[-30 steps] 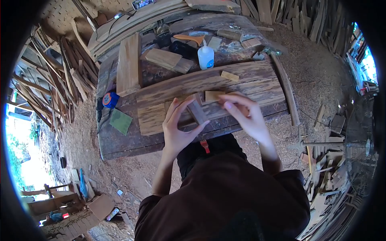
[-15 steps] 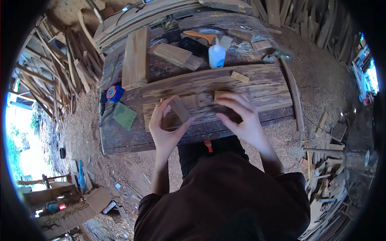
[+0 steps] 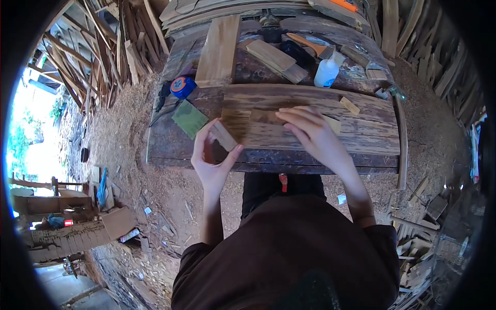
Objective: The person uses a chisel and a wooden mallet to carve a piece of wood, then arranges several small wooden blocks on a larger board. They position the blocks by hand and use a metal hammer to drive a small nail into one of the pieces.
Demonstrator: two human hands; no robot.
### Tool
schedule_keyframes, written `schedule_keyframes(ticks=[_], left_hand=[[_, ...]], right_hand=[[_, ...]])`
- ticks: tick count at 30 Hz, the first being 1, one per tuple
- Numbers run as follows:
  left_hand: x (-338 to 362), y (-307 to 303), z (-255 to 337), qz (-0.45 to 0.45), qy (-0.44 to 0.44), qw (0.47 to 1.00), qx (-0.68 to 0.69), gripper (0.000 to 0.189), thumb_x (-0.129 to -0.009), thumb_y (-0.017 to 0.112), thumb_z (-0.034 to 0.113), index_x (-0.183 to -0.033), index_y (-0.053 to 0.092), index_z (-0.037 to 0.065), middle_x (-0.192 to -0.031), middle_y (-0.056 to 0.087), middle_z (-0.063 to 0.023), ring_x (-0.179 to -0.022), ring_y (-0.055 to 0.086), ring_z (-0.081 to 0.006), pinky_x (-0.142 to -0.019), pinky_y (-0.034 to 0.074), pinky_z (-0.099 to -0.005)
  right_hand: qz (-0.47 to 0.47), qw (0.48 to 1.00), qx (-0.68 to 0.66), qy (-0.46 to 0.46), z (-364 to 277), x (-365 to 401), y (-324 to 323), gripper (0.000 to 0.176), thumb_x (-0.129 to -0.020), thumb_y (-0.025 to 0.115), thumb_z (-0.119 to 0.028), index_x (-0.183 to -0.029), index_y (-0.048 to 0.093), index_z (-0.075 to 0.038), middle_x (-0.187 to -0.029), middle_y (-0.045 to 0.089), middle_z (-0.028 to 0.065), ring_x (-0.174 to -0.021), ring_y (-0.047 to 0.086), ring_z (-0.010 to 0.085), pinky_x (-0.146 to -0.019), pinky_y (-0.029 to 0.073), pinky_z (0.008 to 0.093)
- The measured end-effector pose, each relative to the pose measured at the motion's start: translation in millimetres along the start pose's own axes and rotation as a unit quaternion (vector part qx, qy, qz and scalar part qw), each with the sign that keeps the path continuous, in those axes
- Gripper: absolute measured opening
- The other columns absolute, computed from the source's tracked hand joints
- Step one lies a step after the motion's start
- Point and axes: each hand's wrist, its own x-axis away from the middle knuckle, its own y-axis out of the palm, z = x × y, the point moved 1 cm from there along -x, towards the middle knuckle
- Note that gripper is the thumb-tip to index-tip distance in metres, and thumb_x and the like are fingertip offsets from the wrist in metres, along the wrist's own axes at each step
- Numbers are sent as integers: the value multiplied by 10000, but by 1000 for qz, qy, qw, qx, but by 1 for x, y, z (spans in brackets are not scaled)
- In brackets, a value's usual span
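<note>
My left hand point(image 3: 213, 168) pinches a small wooden block point(image 3: 224, 136), held tilted over the board's front left part. My right hand point(image 3: 318, 135) reaches over the board with its fingers stretched out. Its fingertips touch the right end of a short, flat wood piece point(image 3: 263, 117); the thumb seems apart from it. Partly hidden behind this hand lies a pale wood piece point(image 3: 333, 124). All this is on or above a wide striped board point(image 3: 372, 129). Farther right on the board rests a small light wood strip point(image 3: 350, 106).
Left of the board lie a green sheet point(image 3: 189, 119) and a blue tape measure point(image 3: 183, 87). Behind it are a long plank point(image 3: 219, 49), stacked offcuts point(image 3: 274, 58), a white glue bottle point(image 3: 326, 71) and an orange-handled brush point(image 3: 309, 43). The worn table point(image 3: 170, 147) ends just before my body.
The view has shifted, so the table sits farther right. My right hand has moved left along the board, from the right-hand wood piece to the flat one. My left hand still holds the block.
</note>
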Motion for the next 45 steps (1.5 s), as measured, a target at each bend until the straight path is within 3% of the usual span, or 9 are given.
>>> schedule_keyframes(ticks=[5,14,20,26,30,32,37,43,45], left_hand=[[-1,15,-1,-24,39,998,-39,698,-639,868,27,-1271,571,22,-1222,586,-105,-1060,595,-180,-919,471,-302],[-8,22,6,-98,5,990,-103,695,-664,851,9,-1296,562,17,-1207,593,-71,-1032,595,-145,-912,494,-314],[-15,42,15,-105,-14,992,-71,669,-650,868,95,-1257,591,40,-1110,624,-94,-859,603,-157,-778,508,-294],[-18,52,18,-134,37,978,-153,663,-658,868,133,-1252,590,43,-1121,617,-98,-943,623,-198,-821,509,-309],[-19,54,19,-145,74,975,-151,654,-657,870,143,-1244,600,45,-1143,598,-109,-982,615,-217,-842,507,-319],[-18,56,19,-160,111,973,-124,637,-660,868,147,-1233,611,45,-1159,581,-118,-1011,607,-235,-849,505,-325],[-18,58,21,-184,61,977,-93,662,-638,879,158,-1236,622,36,-1162,586,-117,-997,600,-217,-862,495,-323],[-28,57,27,-191,83,976,-62,671,-648,868,136,-1260,614,29,-1206,586,-112,-981,590,-185,-869,485,-306],[-36,49,26,-202,102,973,-55,658,-673,851,104,-1277,601,33,-1228,577,-114,-995,587,-183,-865,487,-301]], right_hand=[[-41,998,-50,22,10,-16,-14,249,-915,590,-56,-1155,642,-15,-1020,673,147,-1026,594,320,-906,457,391],[-23,994,-90,49,14,-23,-9,242,-920,582,-49,-1153,625,0,-1007,654,163,-961,590,327,-854,465,395],[67,998,-6,-3,10,-22,-12,227,-854,671,-39,-1079,656,-11,-1080,622,111,-976,583,308,-860,464,385],[135,990,16,30,-7,-4,-11,213,-807,706,11,-1017,682,-15,-1052,623,91,-939,586,263,-799,481,343],[156,986,-38,39,-22,17,-6,209,-839,700,-10,-1045,669,10,-979,642,117,-850,635,247,-751,504,328],[53,952,-220,206,-34,23,-6,244,-879,682,-42,-1113,644,14,-986,650,130,-856,655,221,-752,516,332],[62,923,-328,194,-37,26,2,376,-918,653,-59,-1266,547,36,-1103,627,146,-967,662,200,-828,530,315],[21,796,-542,267,-18,25,-9,419,-927,625,1,-1329,513,39,-1211,618,106,-1049,624,154,-900,513,289],[55,853,-452,256,-13,21,-18,375,-917,628,11,-1287,570,20,-1183,630,83,-965,614,110,-841,496,252]])
